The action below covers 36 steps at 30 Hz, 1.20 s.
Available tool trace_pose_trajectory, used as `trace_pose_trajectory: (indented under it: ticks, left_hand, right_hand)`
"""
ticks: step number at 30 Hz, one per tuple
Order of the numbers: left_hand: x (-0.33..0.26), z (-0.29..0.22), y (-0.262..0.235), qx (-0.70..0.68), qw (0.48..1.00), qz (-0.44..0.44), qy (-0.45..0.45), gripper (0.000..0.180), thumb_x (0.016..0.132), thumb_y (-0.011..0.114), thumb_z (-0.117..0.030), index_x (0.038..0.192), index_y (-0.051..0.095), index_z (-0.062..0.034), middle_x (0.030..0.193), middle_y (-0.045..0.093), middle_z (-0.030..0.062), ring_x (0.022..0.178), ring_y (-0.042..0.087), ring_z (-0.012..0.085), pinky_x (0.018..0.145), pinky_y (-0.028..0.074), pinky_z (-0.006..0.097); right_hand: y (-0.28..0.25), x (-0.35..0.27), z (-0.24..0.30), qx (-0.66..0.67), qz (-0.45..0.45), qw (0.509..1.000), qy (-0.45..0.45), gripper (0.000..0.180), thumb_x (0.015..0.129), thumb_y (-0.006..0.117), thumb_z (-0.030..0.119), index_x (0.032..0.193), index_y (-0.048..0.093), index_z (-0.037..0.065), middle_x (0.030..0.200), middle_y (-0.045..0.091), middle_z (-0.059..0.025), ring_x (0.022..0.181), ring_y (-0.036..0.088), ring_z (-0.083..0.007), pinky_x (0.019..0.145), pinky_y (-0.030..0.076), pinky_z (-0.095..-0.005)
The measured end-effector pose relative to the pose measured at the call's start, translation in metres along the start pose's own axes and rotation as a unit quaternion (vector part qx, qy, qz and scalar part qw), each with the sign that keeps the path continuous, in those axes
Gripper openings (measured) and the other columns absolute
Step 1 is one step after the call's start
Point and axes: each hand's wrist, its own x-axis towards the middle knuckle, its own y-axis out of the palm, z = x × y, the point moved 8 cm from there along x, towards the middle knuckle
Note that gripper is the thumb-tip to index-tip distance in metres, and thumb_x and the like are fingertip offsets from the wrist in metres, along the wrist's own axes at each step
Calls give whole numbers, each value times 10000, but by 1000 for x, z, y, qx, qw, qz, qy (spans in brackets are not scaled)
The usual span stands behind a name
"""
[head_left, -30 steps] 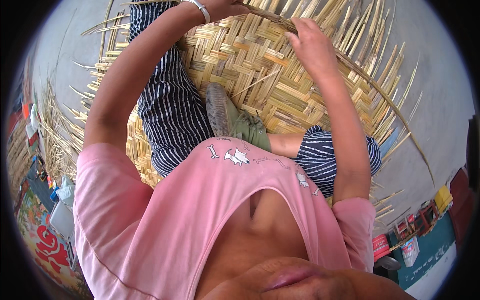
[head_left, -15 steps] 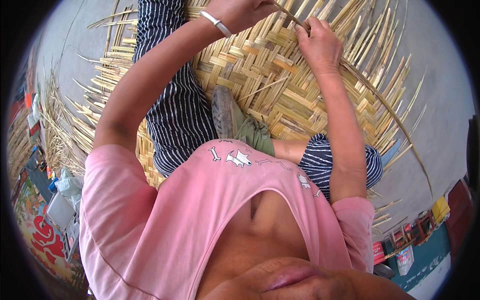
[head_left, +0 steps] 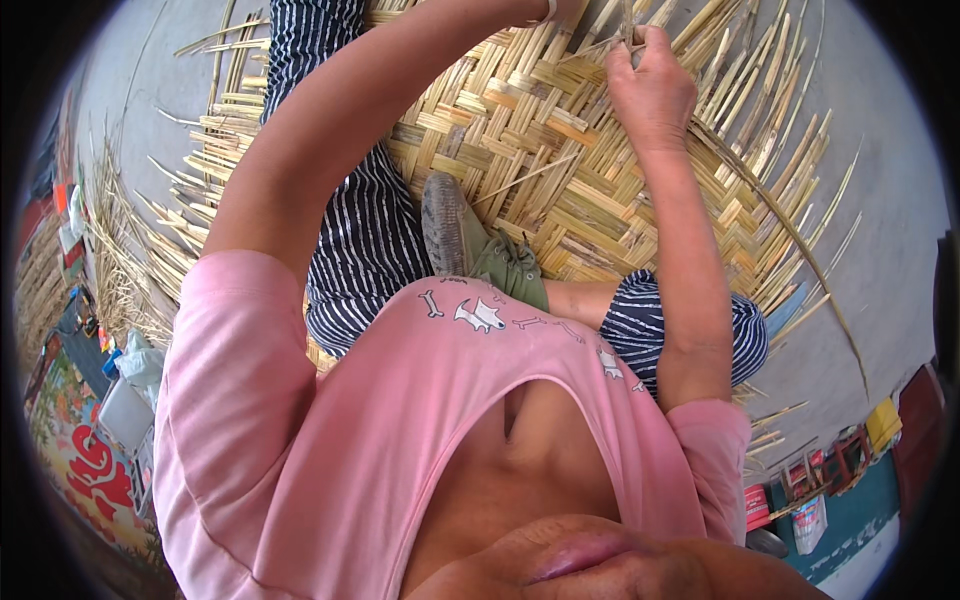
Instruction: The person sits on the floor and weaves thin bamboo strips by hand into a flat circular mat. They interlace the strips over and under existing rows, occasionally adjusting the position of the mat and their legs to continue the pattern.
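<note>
A mat woven from flat yellow-green reed strips point(head_left: 600, 205) spreads under and ahead of me, its loose strip ends fanning outward. My right hand point(head_left: 652, 95) is over its far part, fingers closed around a reed strip; a piece of it sticks up past the thumb toward the top edge. From beneath that hand a long brownish reed strip point(head_left: 775, 205) curves down to the right, past the mat's edge. My left hand point(head_left: 568, 10), with a pale bracelet at the wrist, lies at the top edge, left of the right hand. Its fingers are cut off from view.
My shoe point(head_left: 445, 225) and folded legs in striped trousers point(head_left: 370, 240) rest on the mat. A bundle of loose dry reeds point(head_left: 115, 240) lies at the left on the grey floor point(head_left: 840, 90). A yellow object point(head_left: 883, 422) and a small wooden rack point(head_left: 835, 465) stand at the right.
My left hand has moved right and farther away, mostly out of the top of the picture. My right hand has shifted slightly right, and the strip at it now points upward.
</note>
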Motion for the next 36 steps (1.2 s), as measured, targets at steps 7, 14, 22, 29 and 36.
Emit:
trace_pose_trajectory:
  ticks: [7, 14, 22, 29, 36]
  left_hand:
    - [0, 40, 6, -384, 921, 52, -52, 347, 822, 795, -248, 1005, 728, 40, 840, 741, 152, 779, 718, 250, 714, 573, 372]
    - [-32, 48, 41, -511, 831, 214, -54, 169, 930, 753, -152, 905, 661, -12, 710, 647, 74, 587, 600, 168, 522, 479, 328]
    - [-37, 33, 38, -515, 845, 140, -44, 107, 902, 753, -127, 944, 718, -35, 746, 667, 41, 622, 604, 135, 565, 500, 310]
    - [-25, 33, 33, -535, 842, 53, -43, 184, 925, 744, -162, 998, 687, -3, 776, 683, 68, 652, 630, 163, 596, 515, 317]
    - [-19, 16, 20, -461, 878, 52, -115, 310, 812, 844, -223, 915, 687, 24, 714, 698, 135, 568, 655, 210, 504, 516, 371]
  right_hand:
    - [-2, 2, -2, 45, 3, 999, 12, 426, 917, 668, 345, 1237, 647, 65, 824, 731, -129, 810, 728, -324, 798, 561, -445]
    - [-1, 1, -3, 67, 11, 997, 22, 421, 905, 655, 333, 1215, 648, 48, 900, 751, -123, 873, 729, -326, 844, 554, -439]
    - [3, 3, -6, 63, 23, 997, 27, 444, 904, 648, 334, 1230, 652, 32, 928, 761, -125, 891, 730, -328, 854, 552, -429]
    - [1, 1, -7, 103, 16, 994, 26, 423, 904, 687, 284, 1232, 655, 17, 831, 735, -80, 771, 703, -234, 765, 554, -373]
    - [2, 2, -10, 128, 23, 991, 40, 359, 897, 694, 246, 1174, 654, 21, 784, 715, -68, 730, 689, -226, 738, 554, -375]
